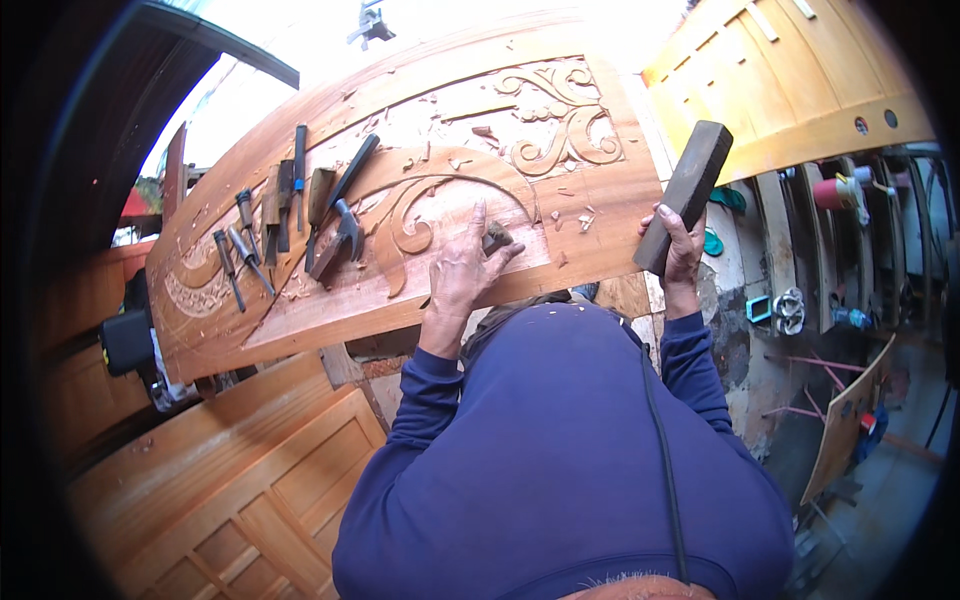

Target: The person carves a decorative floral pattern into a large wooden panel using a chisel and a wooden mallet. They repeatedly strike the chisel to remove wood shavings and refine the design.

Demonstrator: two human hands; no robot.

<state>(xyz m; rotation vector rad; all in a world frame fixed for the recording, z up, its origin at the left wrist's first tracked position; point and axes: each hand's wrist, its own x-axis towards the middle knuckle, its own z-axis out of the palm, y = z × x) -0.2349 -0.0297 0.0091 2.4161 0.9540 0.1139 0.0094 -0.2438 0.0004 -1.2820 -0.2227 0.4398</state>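
Note:
My left hand point(462, 268) rests on the carved wooden panel point(590, 215), index finger stretched out. From between its thumb and index pokes the short brown handle of a chisel point(497, 238). A thin dark end shows at the hand's other side; the rest of the tool is hidden under the palm. At the panel's right edge my right hand point(680, 245) is closed round the lower part of a long dark rectangular block point(690, 185), held tilted. Curled leaf scrolls point(565, 140) stand raised on the panel, and wood shavings point(586, 220) lie about.
Left of my left hand lie a hammer point(347, 232) and several chisels point(299, 175) on the panel. A lighter wooden door point(800, 85) is at the far right. Panelled doors point(290, 480) lie at the lower left. Slats and a red cup-like thing point(838, 192) are on the right.

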